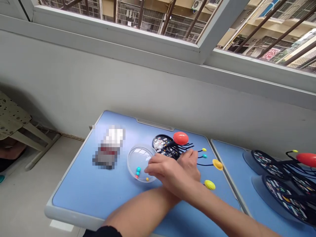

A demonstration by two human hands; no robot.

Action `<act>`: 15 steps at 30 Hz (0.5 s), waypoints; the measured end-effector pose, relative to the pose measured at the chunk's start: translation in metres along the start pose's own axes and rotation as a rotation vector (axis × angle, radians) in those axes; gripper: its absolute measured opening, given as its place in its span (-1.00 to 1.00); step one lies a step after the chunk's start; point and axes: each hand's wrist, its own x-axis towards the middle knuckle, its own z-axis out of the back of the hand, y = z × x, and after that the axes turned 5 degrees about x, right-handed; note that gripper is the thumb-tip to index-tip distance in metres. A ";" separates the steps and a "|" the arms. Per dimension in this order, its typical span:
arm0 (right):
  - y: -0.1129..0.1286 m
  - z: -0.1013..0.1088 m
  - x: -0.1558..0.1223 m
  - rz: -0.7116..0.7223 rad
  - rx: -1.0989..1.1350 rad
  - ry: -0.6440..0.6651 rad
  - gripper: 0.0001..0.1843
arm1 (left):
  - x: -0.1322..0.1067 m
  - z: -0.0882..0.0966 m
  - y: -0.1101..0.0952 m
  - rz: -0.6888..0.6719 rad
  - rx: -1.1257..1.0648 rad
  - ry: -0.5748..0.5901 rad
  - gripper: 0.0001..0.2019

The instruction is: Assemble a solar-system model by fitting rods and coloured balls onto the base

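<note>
My forearms cross above the blue desk (74, 194). My right hand (161, 169) reaches left, its fingers together at the front edge of a round transparent plastic dish (138, 161). Inside the dish lie small teal beads (138, 171), a red bead (136, 176) and a yellow bead (147, 179). My left hand (189, 163) sits partly behind the right, next to a black oval board (164, 146) with printed coloured patches. Black cords (187, 148) run from the board to small beads. A red egg-shaped capsule (180, 138) rests at the board's top edge. A yellow capsule half (217, 164) and a yellow egg-shaped capsule (209, 184) lie right of my hands.
A pixelated, unreadable object (108, 148) stands on the desk, left of the dish. A second blue desk (229, 151) adjoins on the right, holding black boards (281, 197) and a red capsule (306, 159). A barred window (158, 19) runs above the wall.
</note>
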 end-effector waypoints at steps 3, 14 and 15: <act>0.004 -0.016 0.015 0.097 -0.050 0.130 -0.70 | 0.005 -0.001 0.007 -0.155 -0.029 0.058 -0.65; 0.008 -0.031 0.023 0.186 -0.129 0.275 -0.72 | 0.009 -0.001 0.015 -0.194 -0.022 0.024 -0.67; 0.008 -0.029 0.022 0.164 -0.126 0.262 -0.74 | 0.010 -0.002 0.016 -0.185 -0.029 0.024 -0.66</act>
